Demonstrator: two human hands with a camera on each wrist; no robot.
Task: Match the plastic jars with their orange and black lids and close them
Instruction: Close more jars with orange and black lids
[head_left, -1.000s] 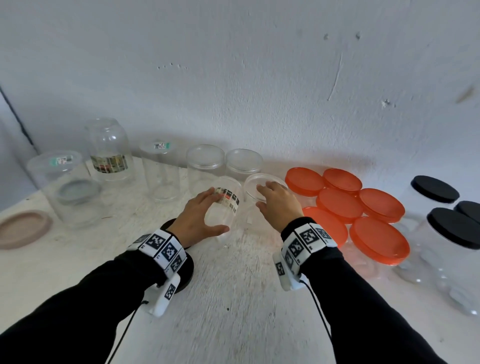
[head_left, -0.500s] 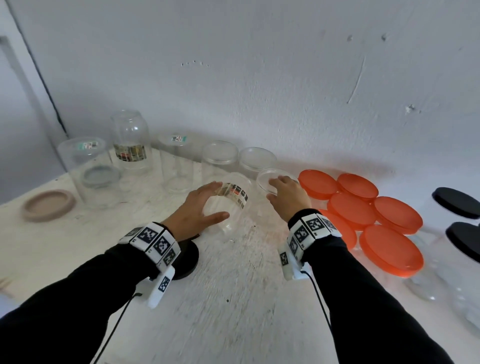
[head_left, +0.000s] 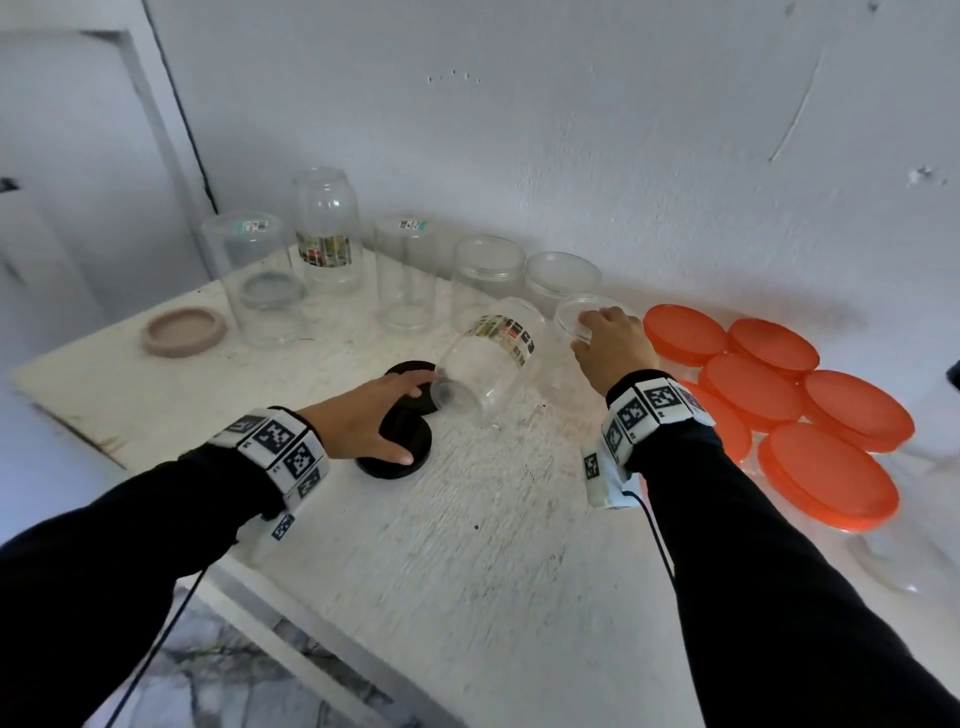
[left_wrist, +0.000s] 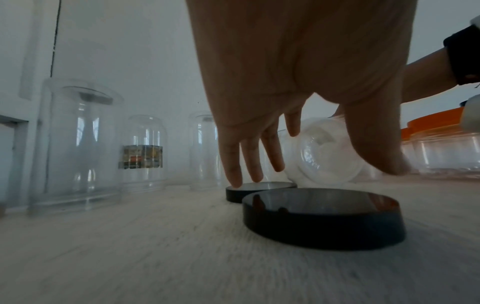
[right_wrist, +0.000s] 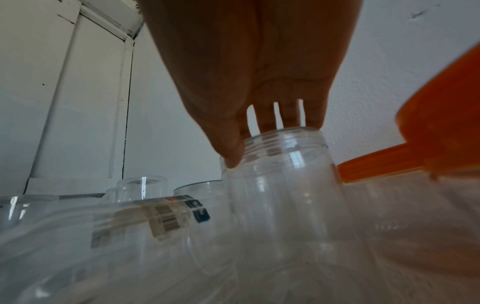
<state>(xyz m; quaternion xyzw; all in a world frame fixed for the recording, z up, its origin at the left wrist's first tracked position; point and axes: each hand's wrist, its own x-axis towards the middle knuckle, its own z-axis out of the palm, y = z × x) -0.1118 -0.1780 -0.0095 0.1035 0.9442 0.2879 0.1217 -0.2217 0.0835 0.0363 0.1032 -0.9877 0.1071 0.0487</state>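
Reaching for black lids beside a tipped jar

Lying on its side at the middle of the white desk (head_left: 467, 545), the labelled clear jar (head_left: 488, 358) serves as the landmark. Far left of it sits a beige lid (head_left: 183, 331), then a row of upturned clear jars (head_left: 327, 228) along the wall. Just left of the jar's mouth, the left hand (head_left: 363, 415) spreads with straight fingers over two black lids (left_wrist: 322, 218), fingertips (left_wrist: 233, 176) touching the farther lid (left_wrist: 259, 188), gripping nothing. Just right of the jar, the right hand (head_left: 613, 348) curls its fingers over the rim of an upright open jar (right_wrist: 280, 185). Farther right stand jars capped with orange lids (head_left: 826, 473).
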